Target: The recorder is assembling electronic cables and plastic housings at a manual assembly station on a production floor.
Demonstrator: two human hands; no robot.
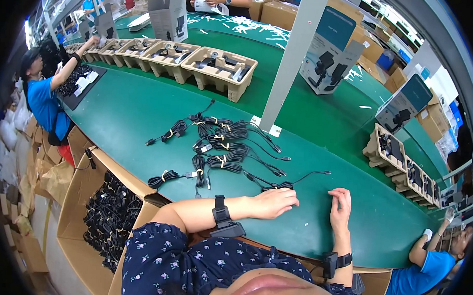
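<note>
My left hand (pixel 274 203) rests palm down on the green tabletop, fingers loosely bent, against a coiled black cable (pixel 277 187) that it partly covers. This cable's plug end stretches to the right. Farther right, my right hand (pixel 340 207) stands near the table's front edge, its fingers curved and apart from the thumb, with nothing visible in it. Left of and beyond my left hand lies a group of tied black cables (pixel 225 160), their ends pointing right. Single coils, such as a tied cable (pixel 164 178), lie at the group's left side.
A cardboard box (pixel 74 235) full of black cables (pixel 109 216) stands at my left. Beyond the table runs a green conveyor (pixel 272 57) with moulded trays (pixel 221 73) and printed boxes (pixel 325 56). A metal post (pixel 293 60) rises from the table. Co-workers sit on both sides.
</note>
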